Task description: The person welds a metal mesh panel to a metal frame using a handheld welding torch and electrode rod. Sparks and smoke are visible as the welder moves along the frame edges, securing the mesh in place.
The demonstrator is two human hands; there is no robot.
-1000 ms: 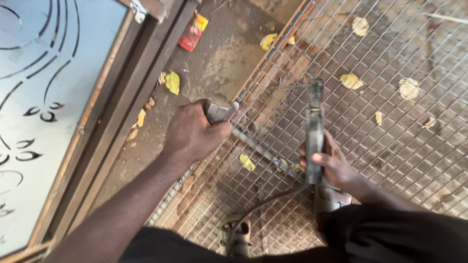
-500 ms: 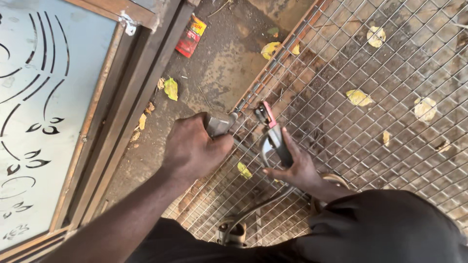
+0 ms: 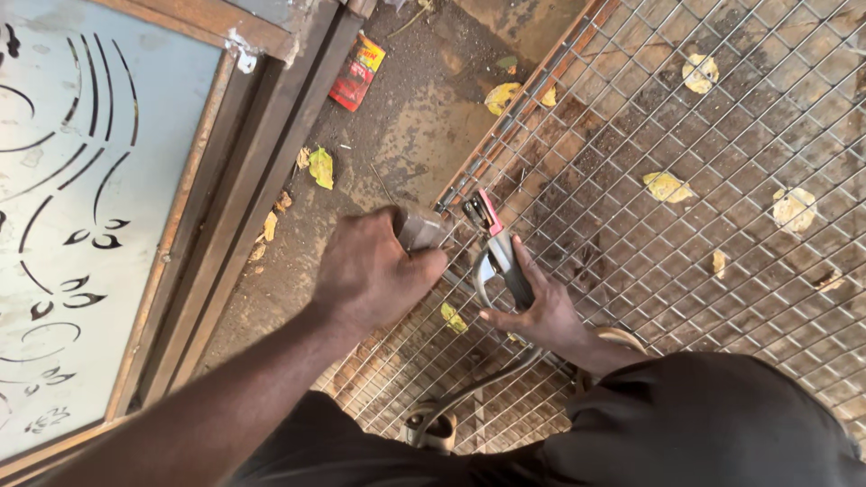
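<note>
- Both our hands work at the rusty edge of the wire mesh panel (image 3: 686, 243) lying on the dirt ground (image 3: 406, 135).
- Our left hand (image 3: 374, 271) is clenched around a grey metal piece (image 3: 419, 228).
- Our right hand (image 3: 537, 311) grips a clamp-like tool with red-tipped head (image 3: 496, 243), its cable (image 3: 478, 383) trailing toward us.
- Yellow leaves (image 3: 667, 187) lie scattered; a decorated door panel (image 3: 81, 207) stands left.
</note>
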